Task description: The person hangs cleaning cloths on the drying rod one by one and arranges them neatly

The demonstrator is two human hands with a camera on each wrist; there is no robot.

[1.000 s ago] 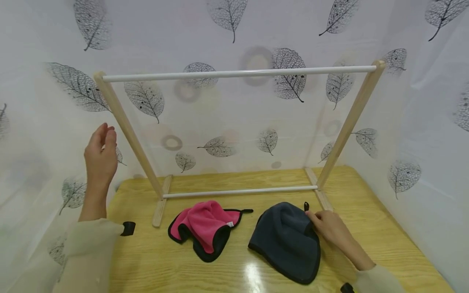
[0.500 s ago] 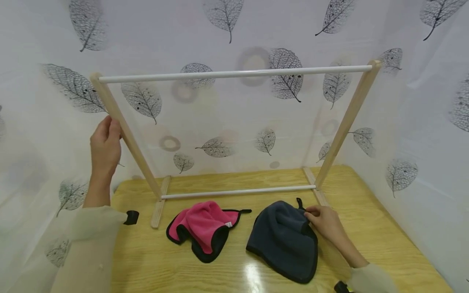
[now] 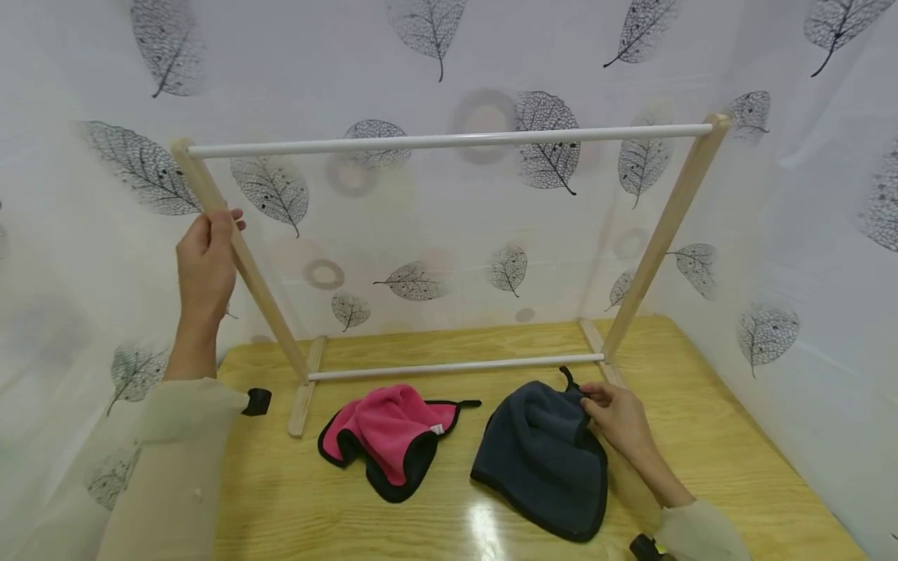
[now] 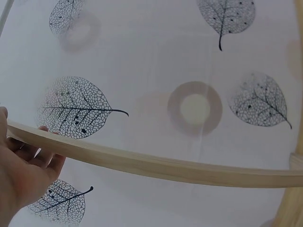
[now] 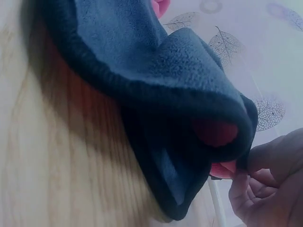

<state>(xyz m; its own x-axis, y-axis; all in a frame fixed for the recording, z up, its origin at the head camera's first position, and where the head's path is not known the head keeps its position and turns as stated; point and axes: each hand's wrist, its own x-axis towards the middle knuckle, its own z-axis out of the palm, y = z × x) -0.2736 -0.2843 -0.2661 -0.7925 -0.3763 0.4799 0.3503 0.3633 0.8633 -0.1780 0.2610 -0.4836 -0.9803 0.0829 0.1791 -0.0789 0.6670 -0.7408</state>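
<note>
A wooden rack with white rods stands on the table. In the head view my left hand (image 3: 206, 265) holds its left post (image 3: 259, 280) partway up. The left wrist view shows the fingers (image 4: 49, 163) bent around that post (image 4: 156, 163). My right hand (image 3: 620, 421) pinches the black-edged corner of a dark grey towel (image 3: 540, 460), beside its hanging loop (image 3: 567, 378). In the right wrist view, the thumb and fingertips meet at the towel's (image 5: 189, 61) edge, which is lifted off the table. A pink towel (image 3: 393, 428) lies crumpled left of the grey one.
The rack's upper white rod (image 3: 449, 141) runs across at the top, and its lower rod (image 3: 456, 366) is close above the table (image 3: 337, 530). The rack's right post (image 3: 666, 234) rises behind my right hand. Leaf-printed white sheets (image 3: 449, 296) enclose the back and sides.
My left hand has moved up and right onto the left post and taken hold of it. My right hand has raised the grey towel's corner slightly, moving its loop up and left.
</note>
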